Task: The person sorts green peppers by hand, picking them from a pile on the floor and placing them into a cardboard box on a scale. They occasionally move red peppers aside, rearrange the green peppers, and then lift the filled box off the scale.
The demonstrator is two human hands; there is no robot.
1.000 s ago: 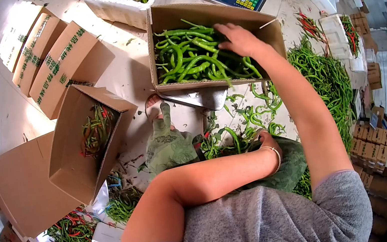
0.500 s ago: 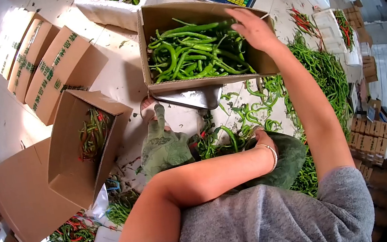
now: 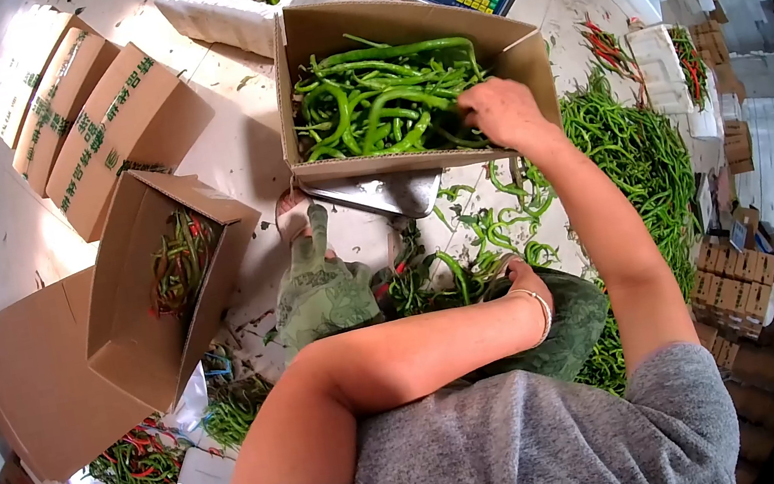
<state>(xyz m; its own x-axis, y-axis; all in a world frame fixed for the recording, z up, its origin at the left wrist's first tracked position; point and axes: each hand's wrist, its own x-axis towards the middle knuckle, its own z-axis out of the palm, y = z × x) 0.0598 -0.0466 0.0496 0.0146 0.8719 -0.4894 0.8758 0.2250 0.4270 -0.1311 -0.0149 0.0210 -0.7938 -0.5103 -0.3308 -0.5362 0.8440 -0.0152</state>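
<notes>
The right hand [image 3: 506,112] reaches into an open carton [image 3: 403,22], at the carton's right end. Its fingers are bent downward, partly closed, and their tips go in among the green peppers [image 3: 381,106]. It cannot be told whether these fingers have caught a pepper or only press on the pile. Most of the peppers in the carton lie to the left of this grip; the near wall is just on its body side.

The left hand [image 3: 523,279] is lower, nearer to the body, beside the green trouser knee [image 3: 557,326]. Its fingers are mostly hidden, so how far they are open, and whether they hold something, cannot be said. Just beyond it, loose peppers [image 3: 511,222] are scattered on the floor. To the right of both hands lies a large heap of peppers [image 3: 639,172].

One pepper should be light, with a smooth and probably slippery skin. It likely bends a little, but may snap if it is forced. The better hold seems around the thick middle, or around several lying side by side, with gentle pressure, rather than at the thin tip or the stem.
</notes>
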